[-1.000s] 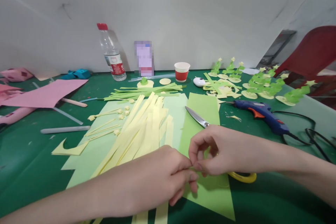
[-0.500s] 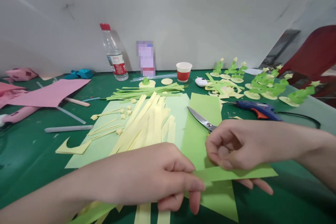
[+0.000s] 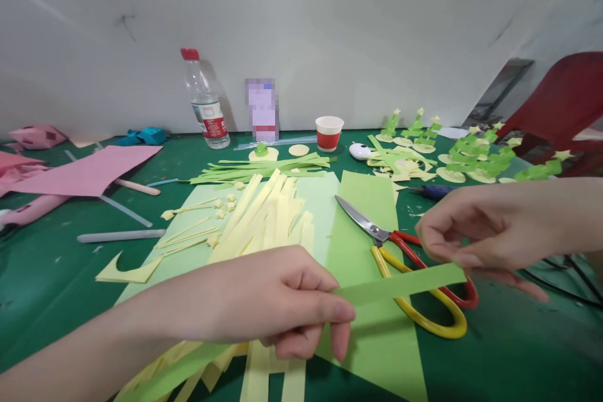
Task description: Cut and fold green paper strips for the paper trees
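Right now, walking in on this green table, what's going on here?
A person's left hand holds a green paper strip, stretched across to the fingertips of the right hand; whether those grip it isn't clear. Scissors lie beneath the strip, partly on a green sheet. Yellow strips are heaped beside that sheet, and small star-topped paper plants stand at the far right.

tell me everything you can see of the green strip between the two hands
The green strip is narrow, flat and looks like paper. Its visible part runs nearly straight, rising slightly toward the right. The left hand pinches it; its far end reaches the right hand, where a pinch is hard to confirm. It crosses over a green sheet and the scissors; contact with them is unclear.
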Demonstrator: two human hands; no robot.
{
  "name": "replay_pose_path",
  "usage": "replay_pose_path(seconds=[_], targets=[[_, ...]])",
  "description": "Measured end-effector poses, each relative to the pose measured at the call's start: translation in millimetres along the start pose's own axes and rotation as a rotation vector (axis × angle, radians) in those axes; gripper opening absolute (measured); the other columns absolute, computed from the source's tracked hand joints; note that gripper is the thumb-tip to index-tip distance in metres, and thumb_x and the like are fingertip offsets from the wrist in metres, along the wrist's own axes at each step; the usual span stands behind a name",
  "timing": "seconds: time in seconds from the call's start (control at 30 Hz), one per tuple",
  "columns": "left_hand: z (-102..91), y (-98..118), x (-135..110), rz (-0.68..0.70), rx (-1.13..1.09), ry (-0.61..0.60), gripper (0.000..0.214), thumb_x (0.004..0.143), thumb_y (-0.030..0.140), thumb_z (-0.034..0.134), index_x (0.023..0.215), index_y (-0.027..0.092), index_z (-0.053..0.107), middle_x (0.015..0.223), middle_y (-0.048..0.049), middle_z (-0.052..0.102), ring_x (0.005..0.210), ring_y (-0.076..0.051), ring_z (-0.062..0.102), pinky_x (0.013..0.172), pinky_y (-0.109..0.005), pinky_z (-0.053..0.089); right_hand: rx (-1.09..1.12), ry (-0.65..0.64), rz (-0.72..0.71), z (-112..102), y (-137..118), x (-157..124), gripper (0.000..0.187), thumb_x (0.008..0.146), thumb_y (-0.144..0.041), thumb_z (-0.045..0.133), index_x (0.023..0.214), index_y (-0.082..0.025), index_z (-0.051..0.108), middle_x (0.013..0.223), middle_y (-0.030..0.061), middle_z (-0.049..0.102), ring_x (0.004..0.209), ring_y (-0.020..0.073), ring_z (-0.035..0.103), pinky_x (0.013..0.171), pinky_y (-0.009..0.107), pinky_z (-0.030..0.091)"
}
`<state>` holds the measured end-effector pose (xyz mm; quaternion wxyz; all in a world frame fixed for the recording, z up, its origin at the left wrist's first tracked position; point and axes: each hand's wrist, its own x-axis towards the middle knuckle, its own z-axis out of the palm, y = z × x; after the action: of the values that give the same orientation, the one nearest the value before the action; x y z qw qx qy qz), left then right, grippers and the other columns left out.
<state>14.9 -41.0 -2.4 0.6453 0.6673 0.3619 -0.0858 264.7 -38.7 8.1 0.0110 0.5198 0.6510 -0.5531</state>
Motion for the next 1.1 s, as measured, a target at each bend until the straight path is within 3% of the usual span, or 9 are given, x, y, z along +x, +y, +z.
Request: replay_pose_path(seconds=[0.1, 0.2, 0.23, 0.33, 0.47, 0.57, 0.8, 0.93, 1.1], targets=[[2.3, -1.1, 2.4, -0.021, 0.013, 0.01, 0.038, 0.087, 0.035, 0.039, 0.062, 0.015, 0.059, 0.042, 0.007, 0.037, 0.036, -0.005, 0.024, 0.04, -0.018, 0.023, -0.036, 0.178, -0.055, -3.5, -5.0, -4.8, 0.021, 0.076, -0.017, 0.04, 0.058, -0.013, 0.051, 0.042, -0.0123, 0.045, 0.037, -0.0026, 0.041, 0.04, 0.012, 0.024], [4.1, -0.9, 5.3, -0.047, -0.012, 0.012, 0.035, 0.087, 0.033, 0.037, 0.064, 0.014, 0.056, 0.042, 0.0066, 0.039, 0.034, -0.004, 0.024, 0.037, -0.016, 0.023, -0.161, 0.427, -0.204, 7.5, -15.2, -0.7, 0.014, 0.074, -0.024, 0.052, 0.066, -0.017, 0.061, 0.057, -0.0073, 0.056, 0.052, 0.0033, 0.05, 0.048, 0.015, 0.035], [4.9, -1.1, 6.6, -0.054, -0.026, 0.011, 0.034, 0.087, 0.033, 0.037, 0.064, 0.014, 0.054, 0.043, 0.0064, 0.04, 0.034, -0.004, 0.024, 0.037, -0.015, 0.023, -0.221, 0.446, -0.262, 15.1, -18.2, 3.2, 0.012, 0.072, -0.028, 0.056, 0.069, -0.019, 0.063, 0.066, -0.0045, 0.061, 0.059, 0.0069, 0.053, 0.052, 0.017, 0.038], [8.1, -3.7, 11.3, -0.049, -0.081, -0.003, 0.032, 0.087, 0.03, 0.036, 0.064, 0.015, 0.051, 0.044, 0.0054, 0.043, 0.033, -0.004, 0.03, 0.039, -0.014, 0.03, -0.314, 0.419, -0.378, 42.4, -22.7, 18.1, 0.011, 0.073, -0.027, 0.055, 0.068, -0.02, 0.063, 0.07, -0.0013, 0.062, 0.065, 0.0108, 0.054, 0.059, 0.021, 0.042], [13.1, -10.2, 17.0, -0.057, -0.091, -0.003, 0.03, 0.087, 0.027, 0.033, 0.066, 0.015, 0.049, 0.046, 0.0049, 0.046, 0.033, -0.003, 0.035, 0.041, -0.013, 0.033, -0.274, 0.34, -0.346, 64.0, -22.2, 31.6, 0.011, 0.069, -0.02, 0.052, 0.065, -0.02, 0.062, 0.064, -0.0022, 0.061, 0.062, 0.0105, 0.053, 0.059, 0.02, 0.042], [16.1, -15.0, 18.9, -0.06, -0.08, 0.013, 0.032, 0.088, 0.026, 0.03, 0.066, 0.015, 0.05, 0.045, 0.0049, 0.047, 0.031, -0.003, 0.036, 0.04, -0.013, 0.033, -0.221, 0.302, -0.3, 66.9, -21.9, 35.4, 0.01, 0.066, -0.02, 0.052, 0.064, -0.019, 0.062, 0.063, -0.0023, 0.06, 0.061, 0.0105, 0.052, 0.058, 0.02, 0.04], [22.6, -15.7, 20.2, -0.067, -0.082, 0.003, 0.027, 0.086, 0.017, 0.029, 0.065, 0.018, 0.045, 0.039, 0.0066, 0.048, 0.03, -0.006, 0.041, 0.038, -0.014, 0.032, -0.21, 0.327, -0.338, 78.2, -10.5, 44.6, 0.004, 0.063, -0.021, 0.056, 0.062, -0.019, 0.059, 0.056, -0.0044, 0.054, 0.054, 0.0076, 0.043, 0.051, 0.018, 0.033], [24.1, -10.0, 20.2, -0.084, -0.09, -0.024, 0.031, 0.089, 0.023, 0.032, 0.064, 0.017, 0.05, 0.04, 0.0042, 0.052, 0.034, -0.008, 0.047, 0.042, -0.016, 0.035, -0.141, 0.19, -0.278, 75.1, -9.2, 36.8, 0.006, 0.065, -0.024, 0.055, 0.063, -0.018, 0.056, 0.055, -0.0048, 0.051, 0.051, 0.0065, 0.044, 0.043, 0.015, 0.029], [20.6, -8.5, 12.9, -0.088, -0.124, -0.035, 0.035, 0.086, 0.025, 0.035, 0.057, 0.016, 0.052, 0.038, 0.0027, 0.054, 0.031, -0.009, 0.049, 0.04, -0.018, 0.037, 0.074, 0.025, -0.135, 60.6, -6.4, 20.6, 0.002, 0.067, -0.015, 0.049, 0.066, -0.016, 0.05, 0.054, -0.006, 0.05, 0.042, 0.0045, 0.048, 0.04, 0.012, 0.037]])
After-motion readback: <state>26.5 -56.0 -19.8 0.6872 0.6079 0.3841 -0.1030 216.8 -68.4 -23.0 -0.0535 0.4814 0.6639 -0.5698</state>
